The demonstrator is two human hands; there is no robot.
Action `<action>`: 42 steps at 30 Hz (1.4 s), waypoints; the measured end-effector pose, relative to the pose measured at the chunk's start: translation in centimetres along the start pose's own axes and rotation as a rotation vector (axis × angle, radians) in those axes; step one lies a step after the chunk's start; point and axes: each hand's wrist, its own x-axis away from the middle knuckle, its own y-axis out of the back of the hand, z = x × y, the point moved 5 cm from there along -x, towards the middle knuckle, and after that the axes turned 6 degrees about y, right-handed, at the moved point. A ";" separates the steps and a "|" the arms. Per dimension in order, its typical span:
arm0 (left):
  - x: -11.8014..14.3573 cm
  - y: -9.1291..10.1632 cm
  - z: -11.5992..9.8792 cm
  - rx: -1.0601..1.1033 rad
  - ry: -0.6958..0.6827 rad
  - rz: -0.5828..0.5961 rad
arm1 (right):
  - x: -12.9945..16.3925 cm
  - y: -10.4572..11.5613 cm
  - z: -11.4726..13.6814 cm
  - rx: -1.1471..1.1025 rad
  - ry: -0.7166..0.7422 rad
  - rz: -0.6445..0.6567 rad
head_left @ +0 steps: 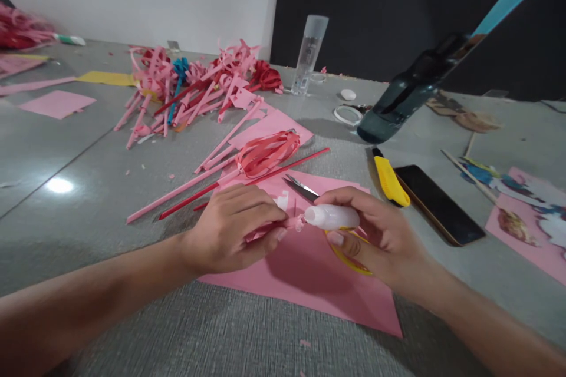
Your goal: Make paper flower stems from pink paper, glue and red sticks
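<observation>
A grey counter (88,188) carries a pink sheet (309,277) under both hands. On it, the left hand (230,227) pinches a pink paper piece (289,222), and the right hand (375,235) grips a white glue bottle (331,216), nozzle touching the paper. Scissors (300,187) lie just behind; a phone (437,203) lies to the right.

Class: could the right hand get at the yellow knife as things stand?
Probably yes. The knife lies bare on the table just beyond the right hand, with nothing between them, but that hand already holds a glue bottle.
</observation>
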 end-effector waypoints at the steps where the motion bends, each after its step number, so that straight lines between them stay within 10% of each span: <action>1: 0.0 0.0 0.0 0.004 -0.002 -0.002 | 0.0 0.0 0.0 -0.001 0.000 -0.001; 24: 1.7 4.6 -4.8 -0.043 -0.065 0.008 | 2.7 0.0 3.2 -0.016 -0.044 -0.069; 35: 5.3 6.4 -7.4 -0.201 -0.097 0.062 | 7.5 6.6 1.8 -0.014 -0.146 -0.515; 42: 5.8 6.4 -8.6 -0.182 -0.128 0.127 | 9.3 7.0 0.8 0.047 -0.174 -0.447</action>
